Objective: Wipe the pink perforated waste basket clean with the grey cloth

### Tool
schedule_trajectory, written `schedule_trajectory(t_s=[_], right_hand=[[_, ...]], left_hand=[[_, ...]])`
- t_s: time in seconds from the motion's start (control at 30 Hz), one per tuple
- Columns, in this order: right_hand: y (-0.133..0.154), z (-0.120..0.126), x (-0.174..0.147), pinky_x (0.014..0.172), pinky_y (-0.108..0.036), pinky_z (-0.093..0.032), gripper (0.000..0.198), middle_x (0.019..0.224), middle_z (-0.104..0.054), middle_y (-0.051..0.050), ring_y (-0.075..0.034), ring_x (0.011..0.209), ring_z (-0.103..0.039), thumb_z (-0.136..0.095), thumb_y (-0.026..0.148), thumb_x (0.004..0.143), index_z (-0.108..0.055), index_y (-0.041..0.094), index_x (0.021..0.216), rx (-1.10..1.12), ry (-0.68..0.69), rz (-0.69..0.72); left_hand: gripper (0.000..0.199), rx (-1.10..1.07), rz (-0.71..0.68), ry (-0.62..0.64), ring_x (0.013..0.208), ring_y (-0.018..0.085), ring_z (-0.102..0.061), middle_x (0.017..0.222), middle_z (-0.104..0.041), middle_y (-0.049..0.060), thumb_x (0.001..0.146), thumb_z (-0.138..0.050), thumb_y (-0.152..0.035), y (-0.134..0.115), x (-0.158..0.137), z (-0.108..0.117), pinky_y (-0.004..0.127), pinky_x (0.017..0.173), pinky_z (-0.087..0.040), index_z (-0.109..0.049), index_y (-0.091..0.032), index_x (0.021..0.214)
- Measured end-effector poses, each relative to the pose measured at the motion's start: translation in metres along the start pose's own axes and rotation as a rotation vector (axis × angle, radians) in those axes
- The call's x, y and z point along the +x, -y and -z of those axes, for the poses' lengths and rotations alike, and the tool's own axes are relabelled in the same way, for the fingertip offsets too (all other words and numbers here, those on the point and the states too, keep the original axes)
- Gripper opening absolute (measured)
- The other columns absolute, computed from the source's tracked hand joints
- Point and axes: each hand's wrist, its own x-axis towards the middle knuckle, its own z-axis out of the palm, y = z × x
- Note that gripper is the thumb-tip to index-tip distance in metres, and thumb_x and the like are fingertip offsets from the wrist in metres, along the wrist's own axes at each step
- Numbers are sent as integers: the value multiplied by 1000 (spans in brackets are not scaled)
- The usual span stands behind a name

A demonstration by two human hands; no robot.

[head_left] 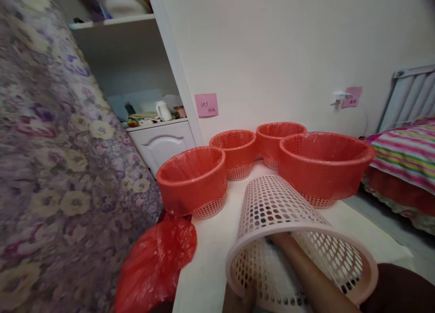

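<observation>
A pale pink perforated plastic wastebasket lies tilted on its side, its wide mouth facing me. My left hand grips its rim at the lower left, the thumb on the inside and the rest partly cut off by the frame edge. My right forearm reaches deep into the basket, with my right hand against the inner upper wall; its fingers are mostly hidden. A crumpled red plastic bag lies at the table's left edge, apart from both hands.
Around the back of the white table stand upright baskets lined with red bags: a left one, two further back, and a large right one. A flowered curtain hangs left; a bed stands right.
</observation>
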Motion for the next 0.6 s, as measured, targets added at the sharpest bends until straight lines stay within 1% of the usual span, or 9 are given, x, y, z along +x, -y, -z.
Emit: schedule_trajectory(t_s=[0.1, 0.17, 0.23, 0.33, 0.4, 0.47, 0.5, 0.53, 0.6], right_hand=[[1, 0, -17, 105, -44, -38, 47, 124, -64, -6, -26, 123, -51, -48, 10, 79, -61, 29, 120, -40, 76, 17], [2, 0, -43, 106, -42, -37, 61, 126, -62, -7, -26, 124, -50, -49, 2, 68, -58, 27, 123, -59, 132, 46], [3, 0, -76, 103, -39, -39, 73, 126, -60, -9, -25, 123, -51, -49, -3, 58, -57, 24, 125, -71, 195, 85], [10, 5, -125, 94, -34, -45, 70, 118, -62, -8, -24, 114, -56, -50, -4, 55, -61, 25, 117, -56, 301, 131], [19, 16, -144, 89, -32, -47, 55, 110, -65, -6, -22, 104, -60, -54, 2, 62, -65, 27, 110, 70, 392, 180], [26, 29, -148, 84, -29, -47, 38, 101, -67, -3, -19, 95, -63, -57, 11, 70, -68, 27, 103, 270, 458, 227], [28, 36, -144, 82, -28, -48, 33, 97, -68, -2, -18, 92, -63, -56, 13, 72, -69, 27, 100, 350, 461, 244], [28, 43, -138, 82, -28, -48, 33, 95, -68, -1, -18, 91, -64, -55, 12, 72, -69, 26, 98, 392, 440, 255], [23, 52, -120, 85, -29, -48, 42, 98, -69, -1, -19, 96, -63, -50, 7, 65, -69, 25, 99, 329, 305, 242]], left_hand=[[73, -57, 21, 37, 129, 29, -48, 135, -56, 18, 77, -57, -53, -3, 1, 0, 42, 111, -35, -46, -8, 133], [73, -92, 58, 23, 126, 29, -51, 132, -58, 18, 76, -59, -53, -10, 1, 1, 40, 109, -38, -47, -7, 132], [73, -133, 76, 17, 125, 29, -51, 132, -58, 18, 76, -59, -54, -20, 0, 4, 40, 109, -38, -48, -7, 131], [68, -174, 89, 85, 124, 30, -52, 131, -59, 18, 76, -60, -53, -36, 0, 7, 42, 110, -38, -51, -9, 127], [62, -171, 115, 85, 121, 29, -55, 129, -61, 16, 77, -63, -48, -45, 0, 8, 42, 107, -41, -52, -11, 126], [57, -168, 130, 53, 115, 29, -60, 123, -66, 14, 79, -62, -46, -51, 2, 11, 39, 100, -48, -55, -11, 123], [55, -167, 124, 41, 110, 29, -63, 118, -69, 13, 79, -61, -47, -53, 4, 12, 38, 95, -51, -57, -11, 121], [55, -162, 113, 40, 106, 30, -65, 113, -71, 12, 79, -60, -50, -53, 6, 14, 38, 90, -54, -60, -10, 118], [55, -139, 97, 41, 99, 31, -67, 102, -74, 13, 80, -57, -53, -53, 11, 18, 37, 82, -56, -64, -9, 110]])
